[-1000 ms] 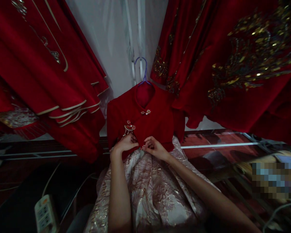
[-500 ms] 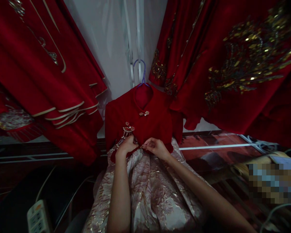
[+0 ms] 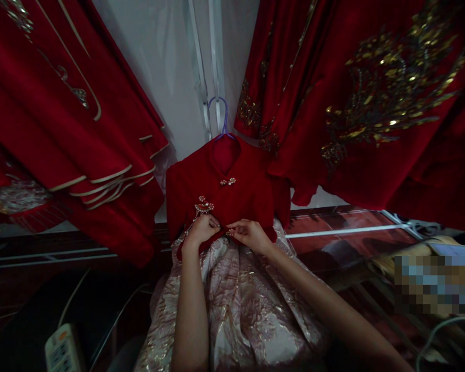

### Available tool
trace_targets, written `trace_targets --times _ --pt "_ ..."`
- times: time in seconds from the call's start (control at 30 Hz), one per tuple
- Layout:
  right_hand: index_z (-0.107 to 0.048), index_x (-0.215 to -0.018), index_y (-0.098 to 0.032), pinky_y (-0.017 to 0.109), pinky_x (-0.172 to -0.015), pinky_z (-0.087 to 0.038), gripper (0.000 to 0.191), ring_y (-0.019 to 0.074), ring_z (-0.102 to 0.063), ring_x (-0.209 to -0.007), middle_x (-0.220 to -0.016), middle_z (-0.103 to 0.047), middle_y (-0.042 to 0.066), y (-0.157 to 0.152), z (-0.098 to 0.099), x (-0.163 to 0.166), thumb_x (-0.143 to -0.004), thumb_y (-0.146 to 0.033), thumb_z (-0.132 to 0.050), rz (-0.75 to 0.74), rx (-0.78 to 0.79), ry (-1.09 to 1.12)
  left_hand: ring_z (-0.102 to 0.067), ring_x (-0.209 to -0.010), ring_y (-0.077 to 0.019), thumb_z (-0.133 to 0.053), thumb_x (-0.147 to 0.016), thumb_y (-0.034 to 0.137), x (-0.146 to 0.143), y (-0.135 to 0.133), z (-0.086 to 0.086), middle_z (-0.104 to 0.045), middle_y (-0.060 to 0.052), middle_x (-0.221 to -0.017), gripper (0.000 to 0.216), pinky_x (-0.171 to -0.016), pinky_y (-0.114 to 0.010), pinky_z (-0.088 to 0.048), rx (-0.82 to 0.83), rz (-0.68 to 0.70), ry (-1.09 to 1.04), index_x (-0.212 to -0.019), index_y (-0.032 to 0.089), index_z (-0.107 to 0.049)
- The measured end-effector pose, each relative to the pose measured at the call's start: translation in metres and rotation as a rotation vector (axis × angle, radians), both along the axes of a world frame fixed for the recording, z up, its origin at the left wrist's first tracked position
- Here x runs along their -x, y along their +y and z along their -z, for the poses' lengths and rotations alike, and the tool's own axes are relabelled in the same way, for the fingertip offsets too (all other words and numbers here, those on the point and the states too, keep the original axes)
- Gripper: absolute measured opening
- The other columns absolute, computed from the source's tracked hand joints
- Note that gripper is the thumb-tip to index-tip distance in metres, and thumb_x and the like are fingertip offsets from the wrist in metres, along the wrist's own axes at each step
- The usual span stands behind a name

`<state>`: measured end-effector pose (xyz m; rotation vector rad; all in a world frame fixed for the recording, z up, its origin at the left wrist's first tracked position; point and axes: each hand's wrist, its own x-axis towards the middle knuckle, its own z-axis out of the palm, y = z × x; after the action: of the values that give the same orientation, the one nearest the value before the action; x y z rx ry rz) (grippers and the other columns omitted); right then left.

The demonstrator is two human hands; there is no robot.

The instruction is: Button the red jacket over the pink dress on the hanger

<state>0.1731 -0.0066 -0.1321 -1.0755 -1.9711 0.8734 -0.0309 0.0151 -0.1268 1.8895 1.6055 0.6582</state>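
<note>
A red jacket [image 3: 194,173] with a stand-up collar hangs on a purple hanger [image 3: 225,116], over a shiny pinkish skirt [image 3: 236,315]. A jewelled clasp [image 3: 228,181] sits at its neck, and a beaded fan-shaped brooch [image 3: 204,206] on the chest. My left hand [image 3: 202,229] is closed in a pinch on the jacket's lower front edge, just below the brooch. Across a small gap, my right hand [image 3: 253,236] pinches the other front edge by a small jewelled clasp [image 3: 230,233], its index finger reaching toward the left hand.
Red garments with pale trim [image 3: 112,155] hang at left; a red garment with gold sequins [image 3: 391,103] hangs at right. A power strip [image 3: 64,349] lies low at left on a dark surface. A white rail [image 3: 349,231] runs low behind, beside a cluttered surface at right.
The view has shifted slightly. My right index finger has straightened toward my left hand, and the lower clasp shows more below it. Both hands stay at the jacket's hem.
</note>
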Motion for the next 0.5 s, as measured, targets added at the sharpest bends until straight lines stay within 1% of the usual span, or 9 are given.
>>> trace_targets --times 0.07,0.13,0.27,0.33,0.4,0.5 --pt "-0.071 -0.101 -0.018 0.019 -0.058 -0.041 0.026 0.0086 -0.054 -0.06 -0.074 -0.062 0.002 0.003 0.0 0.0 -0.079 -0.026 -0.061 0.049 -0.019 -0.025 -0.061 -0.067 -0.0119 -0.063 -0.065 0.016 0.003 -0.001 0.0 -0.066 -0.003 -0.074 0.011 -0.063 -0.021 -0.044 -0.031 0.0 -0.063 -0.076 0.014 -0.062" --pt "-0.071 -0.099 -0.017 0.02 -0.059 -0.042 0.025 0.0097 -0.057 -0.061 -0.073 -0.064 0.002 0.006 0.002 0.002 -0.078 -0.027 -0.062 0.074 0.003 -0.037 -0.059 -0.063 -0.011 -0.064 -0.064 0.017 0.005 -0.001 0.001 -0.064 -0.001 -0.071 0.013 -0.059 -0.02 -0.044 -0.055 -0.01 -0.09 -0.076 0.015 -0.06" --pt "-0.069 -0.094 -0.016 0.021 -0.059 -0.045 0.022 0.0115 -0.06 -0.06 -0.069 -0.066 0.002 0.01 0.01 0.005 -0.077 -0.028 -0.064 0.058 0.101 -0.027 -0.059 -0.062 -0.0108 -0.063 -0.064 0.017 0.007 0.0 0.003 -0.065 -0.001 -0.071 0.011 -0.06 -0.021 -0.045 -0.051 0.007 -0.122 -0.075 0.015 -0.062" --pt "-0.068 -0.093 -0.017 0.022 -0.059 -0.047 0.021 0.0113 -0.06 -0.06 -0.068 -0.064 0.001 0.01 0.016 0.006 -0.075 -0.028 -0.066 0.05 0.1 -0.004 -0.06 -0.065 -0.0113 -0.063 -0.064 0.016 0.007 0.002 0.004 -0.066 -0.003 -0.074 0.014 -0.063 -0.022 -0.047 -0.028 0.026 -0.151 -0.078 0.014 -0.064" --pt "-0.066 -0.093 -0.018 0.022 -0.06 -0.05 0.023 0.0112 -0.06 -0.066 -0.078 -0.063 0.002 0.008 0.022 0.007 -0.073 -0.028 -0.067 0.05 0.066 0.035 -0.062 -0.067 -0.012 -0.063 -0.064 0.015 0.008 0.003 0.005 -0.068 -0.004 -0.076 0.017 -0.065 -0.023 -0.048 0.011 0.029 -0.184 -0.08 0.013 -0.065" --pt "-0.063 -0.095 -0.017 0.023 -0.063 -0.053 0.025 0.0126 -0.061 -0.08 -0.099 -0.059 0.007 0.006 0.032 0.01 -0.073 -0.029 -0.066 0.02 0.049 0.114 -0.064 -0.069 -0.0134 -0.062 -0.064 0.014 0.007 0.003 0.005 -0.069 -0.006 -0.077 0.019 -0.069 -0.025 -0.05 0.085 0.042 -0.224 -0.082 0.011 -0.066"
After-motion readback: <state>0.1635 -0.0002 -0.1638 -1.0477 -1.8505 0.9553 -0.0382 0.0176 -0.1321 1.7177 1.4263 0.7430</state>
